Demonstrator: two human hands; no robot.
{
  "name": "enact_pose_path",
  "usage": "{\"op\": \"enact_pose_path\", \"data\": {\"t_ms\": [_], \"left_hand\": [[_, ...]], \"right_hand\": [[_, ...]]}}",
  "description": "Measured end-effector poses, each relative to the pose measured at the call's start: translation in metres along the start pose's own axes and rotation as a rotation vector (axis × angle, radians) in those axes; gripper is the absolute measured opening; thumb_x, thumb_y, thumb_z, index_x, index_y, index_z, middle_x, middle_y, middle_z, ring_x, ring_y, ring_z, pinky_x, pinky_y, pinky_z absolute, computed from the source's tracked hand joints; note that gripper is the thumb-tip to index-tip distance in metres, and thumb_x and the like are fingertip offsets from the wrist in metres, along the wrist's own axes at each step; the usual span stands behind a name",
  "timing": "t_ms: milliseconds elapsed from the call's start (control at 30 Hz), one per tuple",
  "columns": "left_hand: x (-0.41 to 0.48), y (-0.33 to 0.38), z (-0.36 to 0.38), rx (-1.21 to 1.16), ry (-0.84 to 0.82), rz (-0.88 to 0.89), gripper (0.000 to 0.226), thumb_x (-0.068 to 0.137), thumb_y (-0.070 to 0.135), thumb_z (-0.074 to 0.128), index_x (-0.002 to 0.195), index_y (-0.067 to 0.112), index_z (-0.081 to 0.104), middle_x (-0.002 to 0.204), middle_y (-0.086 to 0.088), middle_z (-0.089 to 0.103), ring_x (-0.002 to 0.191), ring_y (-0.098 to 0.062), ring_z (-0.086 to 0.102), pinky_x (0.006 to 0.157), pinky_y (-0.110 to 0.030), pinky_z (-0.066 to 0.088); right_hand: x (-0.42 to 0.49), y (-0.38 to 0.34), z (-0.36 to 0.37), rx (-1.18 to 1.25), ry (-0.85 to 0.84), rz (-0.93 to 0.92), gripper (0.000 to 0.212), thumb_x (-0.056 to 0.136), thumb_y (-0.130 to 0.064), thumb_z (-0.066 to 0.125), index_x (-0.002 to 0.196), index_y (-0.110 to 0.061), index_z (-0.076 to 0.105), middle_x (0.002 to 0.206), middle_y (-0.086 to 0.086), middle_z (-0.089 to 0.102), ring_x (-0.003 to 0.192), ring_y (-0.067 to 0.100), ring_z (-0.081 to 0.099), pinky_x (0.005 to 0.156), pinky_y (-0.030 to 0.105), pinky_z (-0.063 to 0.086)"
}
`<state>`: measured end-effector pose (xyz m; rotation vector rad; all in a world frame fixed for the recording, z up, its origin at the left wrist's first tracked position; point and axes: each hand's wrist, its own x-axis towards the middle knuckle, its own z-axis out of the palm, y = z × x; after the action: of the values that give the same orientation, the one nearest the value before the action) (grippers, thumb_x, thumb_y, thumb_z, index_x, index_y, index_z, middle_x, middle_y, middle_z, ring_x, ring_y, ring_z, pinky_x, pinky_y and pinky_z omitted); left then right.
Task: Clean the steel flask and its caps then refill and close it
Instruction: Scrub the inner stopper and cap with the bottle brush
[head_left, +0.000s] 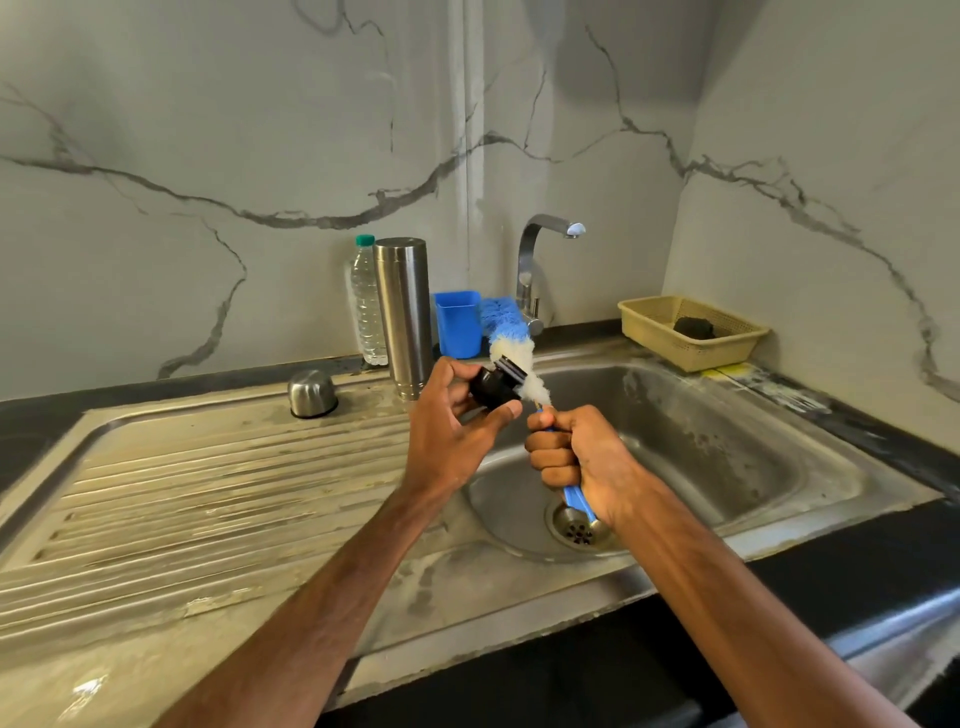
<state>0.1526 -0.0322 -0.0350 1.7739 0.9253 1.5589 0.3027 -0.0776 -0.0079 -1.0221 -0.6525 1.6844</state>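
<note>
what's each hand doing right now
Left hand: closed, holding the black cap.
Right hand: closed, gripping the brush by its handle, bristles against the cap.

Left grip (457, 421) pinches cap (491, 391), fingers curled; right grip (579, 457) fisted round brush handle (574, 501).

Left hand (453, 421), right hand (579, 460) and forearms (322, 587) are bare.

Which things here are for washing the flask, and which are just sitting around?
For the job: steel flask, black cap held by the left hand, steel dome cap, bottle brush gripped by the right hand, tap, sink.
Just lying about: blue cup, yellow basket with a dark scrubber, plastic water bottle (maybe for refilling).
</note>
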Motion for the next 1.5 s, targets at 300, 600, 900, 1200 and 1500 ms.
{"op": "enact_pose_path", "data": {"t_ms": [300, 600, 900, 1200, 1500], "left_hand": [[0.001, 0.006, 0.0, -0.106, -0.173, -0.119, 0.051, 0.079, 0.015, 0.087, 0.121, 0.011, 0.058, 0.112, -0.007, 0.075, 0.1, -0.019, 0.074, 0.09, -0.036, 0.059], [0.008, 0.015, -0.01, -0.468, -0.224, -0.38, 0.044, 0.094, 0.007, 0.067, 0.137, 0.009, 0.057, 0.118, -0.017, 0.073, 0.103, -0.032, 0.073, 0.082, -0.032, 0.062], [0.012, 0.022, -0.016, -0.608, -0.29, -0.498, 0.016, 0.1, 0.007, 0.057, 0.112, 0.008, 0.067, 0.103, -0.015, 0.076, 0.083, -0.02, 0.072, 0.07, -0.024, 0.061], [0.019, 0.016, -0.024, -0.531, -0.33, -0.569, 0.028, 0.101, 0.013, 0.056, 0.125, -0.002, 0.061, 0.106, -0.019, 0.068, 0.074, -0.016, 0.064, 0.063, -0.023, 0.059], [0.017, 0.017, -0.028, 0.22, -0.445, 0.013, 0.035, 0.101, 0.025, 0.061, 0.136, 0.02, 0.06, 0.118, -0.001, 0.067, 0.099, -0.015, 0.069, 0.083, -0.03, 0.059]], "right_hand": [[0.0, -0.004, -0.007, 0.121, -0.028, 0.049, 0.038, 0.094, -0.003, 0.019, 0.067, -0.02, 0.04, 0.048, -0.009, 0.019, 0.031, 0.002, 0.015, 0.024, 0.016, 0.01], [0.0, -0.003, -0.006, 0.158, -0.079, 0.075, 0.04, 0.096, -0.005, 0.019, 0.067, -0.02, 0.04, 0.047, -0.009, 0.019, 0.035, 0.004, 0.009, 0.024, 0.017, 0.01], [-0.003, -0.004, -0.006, 0.079, -0.041, -0.001, 0.038, 0.098, -0.008, 0.022, 0.068, -0.021, 0.041, 0.049, -0.01, 0.019, 0.032, 0.003, 0.015, 0.025, 0.016, 0.011], [-0.012, -0.001, -0.002, -0.081, 0.013, -0.062, 0.041, 0.107, -0.02, 0.026, 0.069, -0.021, 0.041, 0.053, -0.009, 0.019, 0.034, 0.003, 0.016, 0.028, 0.016, 0.01], [-0.015, 0.006, 0.0, -0.439, 0.203, -0.209, 0.041, 0.11, -0.033, 0.032, 0.073, -0.02, 0.043, 0.053, -0.008, 0.025, 0.039, 0.006, 0.017, 0.034, 0.017, 0.011]]}}
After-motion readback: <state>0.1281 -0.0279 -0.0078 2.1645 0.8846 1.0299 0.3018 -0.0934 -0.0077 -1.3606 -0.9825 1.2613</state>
